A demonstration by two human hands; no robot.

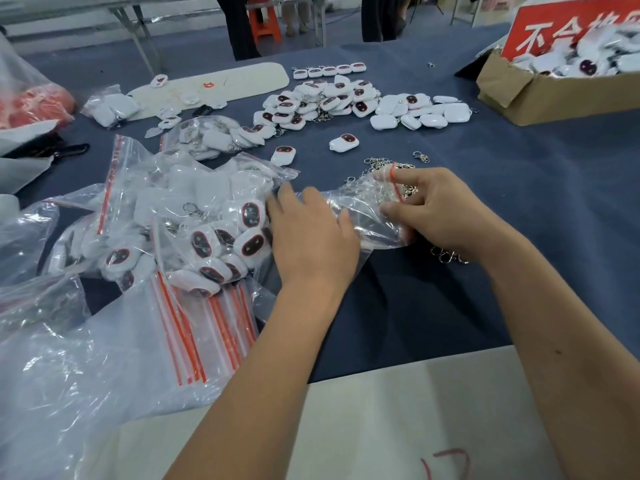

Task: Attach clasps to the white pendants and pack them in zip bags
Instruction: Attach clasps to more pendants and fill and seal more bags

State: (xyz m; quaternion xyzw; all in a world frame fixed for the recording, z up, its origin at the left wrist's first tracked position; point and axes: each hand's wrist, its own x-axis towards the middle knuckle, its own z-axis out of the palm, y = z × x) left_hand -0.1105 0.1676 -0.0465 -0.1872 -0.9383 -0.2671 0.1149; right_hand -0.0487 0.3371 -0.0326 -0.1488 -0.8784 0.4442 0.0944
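- Right hand [438, 211] pinching the red-striped mouth of a clear zip bag [363, 216], thumb and fingers curled on the plastic, likely to keep the opening in reach.
- Left hand [308, 237] laid flat on the bag's left end, fingers straight and loosely spread, pressing it to the bench [519, 202], apparently to steady or flatten it.
- Loose clasps [384, 163] heaped just beyond and under the bag, close at hand for fitting.
- White pendants [332, 102] piled at far centre, two strays nearer; a sorted row at the far edge of the pile.
- Filled bags of pendants [207, 216] stacked to the near left, kept apart as finished work, by the look of it.
- Spare zip bags [207, 327] fanned beneath them, ready for taking.
- Cardboard box [540, 95] of more pendants far right, behind a red sign.
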